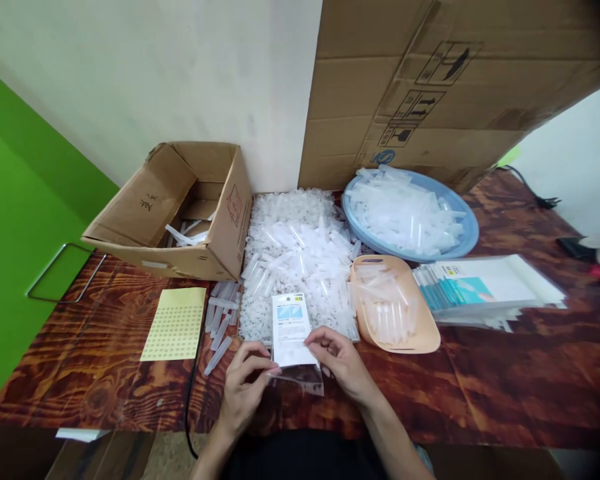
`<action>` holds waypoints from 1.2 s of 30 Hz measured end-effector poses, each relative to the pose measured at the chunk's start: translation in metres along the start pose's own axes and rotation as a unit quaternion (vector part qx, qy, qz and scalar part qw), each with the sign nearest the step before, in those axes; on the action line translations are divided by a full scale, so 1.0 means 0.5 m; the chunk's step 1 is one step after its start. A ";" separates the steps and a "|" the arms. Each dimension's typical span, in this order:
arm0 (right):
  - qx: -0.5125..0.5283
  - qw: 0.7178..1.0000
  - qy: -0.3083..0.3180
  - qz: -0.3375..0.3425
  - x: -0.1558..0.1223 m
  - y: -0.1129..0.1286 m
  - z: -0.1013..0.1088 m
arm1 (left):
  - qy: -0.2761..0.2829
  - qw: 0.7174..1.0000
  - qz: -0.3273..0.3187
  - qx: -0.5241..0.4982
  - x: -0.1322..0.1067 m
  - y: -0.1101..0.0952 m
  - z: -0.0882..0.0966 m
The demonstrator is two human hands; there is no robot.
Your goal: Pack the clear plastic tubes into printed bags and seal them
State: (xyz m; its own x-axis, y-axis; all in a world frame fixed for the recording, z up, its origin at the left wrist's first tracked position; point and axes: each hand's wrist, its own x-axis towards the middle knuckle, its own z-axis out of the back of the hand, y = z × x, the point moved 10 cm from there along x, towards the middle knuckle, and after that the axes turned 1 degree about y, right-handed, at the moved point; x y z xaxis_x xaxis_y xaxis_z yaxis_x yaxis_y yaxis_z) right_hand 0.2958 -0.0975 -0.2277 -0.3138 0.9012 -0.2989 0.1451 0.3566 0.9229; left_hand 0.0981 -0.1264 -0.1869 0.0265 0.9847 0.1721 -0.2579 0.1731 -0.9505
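Between my two hands is a clear plastic packet with a white printed card inside, its loose clear end hanging toward me. My left hand pinches its left edge near the bottom. On the other side, my right hand grips the right edge with thumb and fingers. Just beyond the packet lies a broad heap of small translucent plastic pieces. To the right of it, a peach-coloured basket contains translucent tubes. Several similar tubes lie loose to the left of the heap.
An open cardboard box stands at the back left, near a yellow sticker sheet. A blue basin full of tubes sits at the back right, before a large carton. Stacked clear bags with printed cards lie at right. A black cable crosses the front edge.
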 end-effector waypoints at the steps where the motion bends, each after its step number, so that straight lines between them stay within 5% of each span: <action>1: 0.002 1.000 -0.008 0.003 0.001 -0.001 0.004 | -0.006 1.000 0.028 -0.008 0.000 0.010 0.001; 10: 0.017 1.000 -0.002 -0.009 -0.014 -0.010 0.006 | -0.027 0.941 0.286 -0.182 -0.046 0.095 -0.047; 18: 0.021 1.000 0.014 -0.010 -0.051 -0.005 0.013 | -0.060 0.943 0.285 -0.160 -0.048 0.091 -0.037; 27: 0.018 0.993 -0.116 -0.004 -0.056 -0.023 0.015 | -0.055 0.945 0.290 -0.141 -0.054 0.092 -0.047; 36: 0.029 0.990 -0.141 -0.003 -0.062 -0.044 0.006 | -0.062 0.938 0.303 -0.154 -0.077 0.099 -0.047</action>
State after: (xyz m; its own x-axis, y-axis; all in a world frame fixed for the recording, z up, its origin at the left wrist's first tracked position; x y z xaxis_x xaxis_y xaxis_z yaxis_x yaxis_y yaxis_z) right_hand 0.3053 -0.1327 -0.2393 -0.0408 0.9292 -0.3673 0.2008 0.3677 0.9080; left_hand 0.1071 -0.1551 -0.2467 -0.1524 0.8977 -0.4135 0.1027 -0.4017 -0.9100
